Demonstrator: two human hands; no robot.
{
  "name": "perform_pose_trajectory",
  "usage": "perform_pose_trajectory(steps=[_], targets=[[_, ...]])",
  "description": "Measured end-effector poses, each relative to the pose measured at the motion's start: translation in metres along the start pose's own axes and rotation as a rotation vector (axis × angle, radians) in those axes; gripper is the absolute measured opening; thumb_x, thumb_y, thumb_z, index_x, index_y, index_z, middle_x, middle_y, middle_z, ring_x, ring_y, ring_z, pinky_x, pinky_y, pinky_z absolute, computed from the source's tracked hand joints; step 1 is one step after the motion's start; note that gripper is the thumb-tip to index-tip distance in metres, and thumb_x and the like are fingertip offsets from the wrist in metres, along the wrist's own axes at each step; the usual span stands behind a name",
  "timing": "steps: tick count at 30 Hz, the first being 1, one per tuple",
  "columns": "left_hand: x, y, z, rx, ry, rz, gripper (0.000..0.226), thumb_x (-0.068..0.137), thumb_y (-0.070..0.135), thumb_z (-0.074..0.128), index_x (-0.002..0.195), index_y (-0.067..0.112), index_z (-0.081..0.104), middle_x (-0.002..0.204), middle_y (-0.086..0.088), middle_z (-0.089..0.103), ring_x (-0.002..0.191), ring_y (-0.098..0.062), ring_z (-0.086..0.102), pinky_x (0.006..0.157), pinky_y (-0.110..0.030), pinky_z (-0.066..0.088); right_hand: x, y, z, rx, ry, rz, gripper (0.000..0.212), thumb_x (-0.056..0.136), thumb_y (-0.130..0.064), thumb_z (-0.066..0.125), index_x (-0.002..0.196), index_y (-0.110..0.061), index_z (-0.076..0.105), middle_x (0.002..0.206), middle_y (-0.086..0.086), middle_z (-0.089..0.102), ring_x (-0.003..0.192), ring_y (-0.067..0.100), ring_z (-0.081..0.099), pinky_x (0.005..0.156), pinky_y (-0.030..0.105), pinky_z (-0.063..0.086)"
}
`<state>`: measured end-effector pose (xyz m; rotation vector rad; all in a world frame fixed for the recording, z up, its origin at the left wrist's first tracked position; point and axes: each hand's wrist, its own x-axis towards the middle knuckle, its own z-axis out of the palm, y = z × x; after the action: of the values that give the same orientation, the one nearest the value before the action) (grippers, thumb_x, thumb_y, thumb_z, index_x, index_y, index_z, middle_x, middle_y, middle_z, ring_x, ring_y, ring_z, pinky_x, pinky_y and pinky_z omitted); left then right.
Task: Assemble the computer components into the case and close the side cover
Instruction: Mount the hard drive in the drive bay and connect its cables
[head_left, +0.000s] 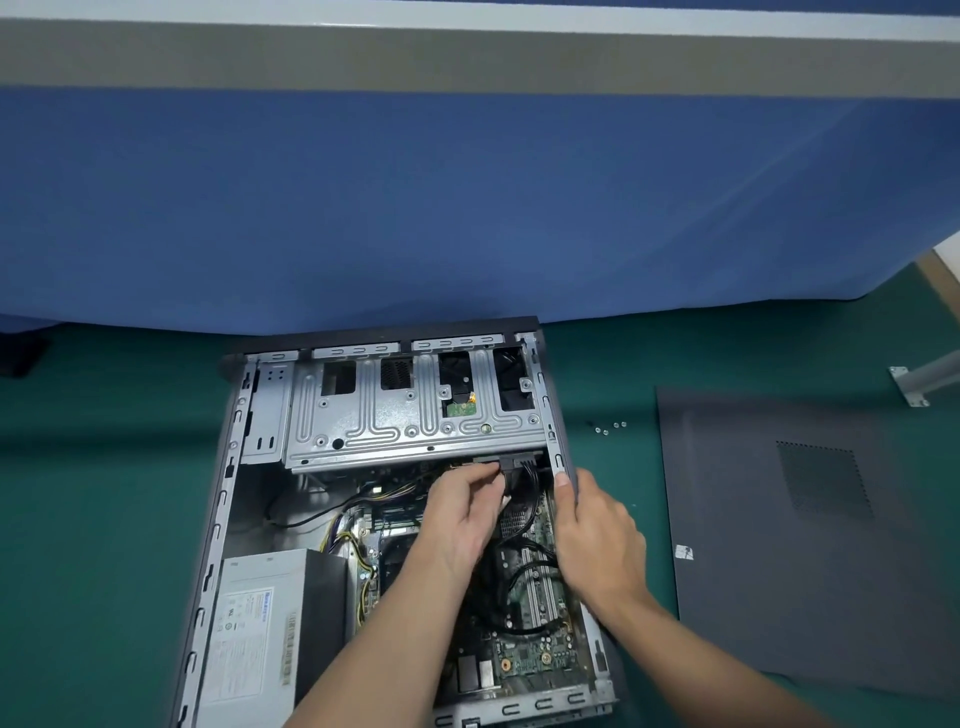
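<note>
Open grey metal computer case (223, 499) on green worktop (104, 493).
We see the left hand (467, 514) pinching a black cable connector (511, 467) mid-case, the right hand (597, 535) gripping the case's right rim; dark grey side cover (779, 545) lies right.

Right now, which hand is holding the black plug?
The left hand pinches the black plug under the drive cage; the right hand only grips the side edge of the computer case.
</note>
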<state>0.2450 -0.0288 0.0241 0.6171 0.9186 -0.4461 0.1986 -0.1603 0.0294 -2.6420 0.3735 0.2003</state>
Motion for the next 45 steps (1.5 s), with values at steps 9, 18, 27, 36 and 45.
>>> perform_pose_trajectory(steps=[9,18,27,36,45], targets=[[-0.032,0.004,-0.029,0.923,0.219,0.496,0.048,0.088,0.01,0.069,0.131,0.006,0.046,0.103,0.0,0.067,0.089,-0.009,0.063,0.065,-0.007,0.045,0.0,-0.004,0.001,-0.145,0.177,-0.029,0.041,0.099,-0.046,0.022,0.112,-0.019,0.05,0.1,0.002,0.064,0.086,0.025,0.06,0.062,0.035,0.039],[-0.066,-0.019,-0.06,1.749,0.114,0.67,0.041,0.089,0.057,0.058,0.11,0.025,0.07,0.081,0.008,0.07,0.077,-0.01,0.061,0.068,-0.027,0.043,-0.022,-0.007,-0.006,-0.089,0.383,-0.242,0.026,0.088,-0.016,0.058,0.111,-0.005,0.056,0.104,0.01,0.054,0.091,0.027,0.05,0.074,0.041,0.046],[-0.078,-0.015,-0.049,1.338,-0.081,0.501,0.017,0.086,0.02,0.073,0.072,0.016,0.064,0.065,0.005,0.061,0.058,-0.005,0.052,0.058,-0.017,0.042,-0.09,0.006,-0.007,-0.278,-0.036,-0.6,0.044,0.085,-0.02,0.055,0.128,-0.017,0.052,0.123,-0.003,0.051,0.113,0.018,0.044,0.095,0.035,0.033],[-0.097,-0.002,-0.047,1.37,-0.288,0.49,0.018,0.096,0.026,0.059,0.095,0.019,0.075,0.081,0.003,0.069,0.071,-0.012,0.057,0.071,-0.035,0.048,-0.095,-0.022,-0.015,-0.108,0.248,-0.475,0.033,0.071,-0.017,0.078,0.095,-0.012,0.056,0.091,0.003,0.059,0.083,0.024,0.056,0.071,0.035,0.048],[-0.096,0.028,-0.144,2.122,0.505,1.191,0.054,0.092,0.025,0.06,0.142,0.014,0.045,0.156,-0.012,0.03,0.147,-0.025,0.021,0.12,-0.04,0.009,-0.079,-0.033,0.001,-0.563,-0.106,-0.82,0.024,0.06,-0.006,0.074,0.084,-0.008,0.071,0.094,0.011,0.068,0.096,0.028,0.063,0.094,0.042,0.048]])
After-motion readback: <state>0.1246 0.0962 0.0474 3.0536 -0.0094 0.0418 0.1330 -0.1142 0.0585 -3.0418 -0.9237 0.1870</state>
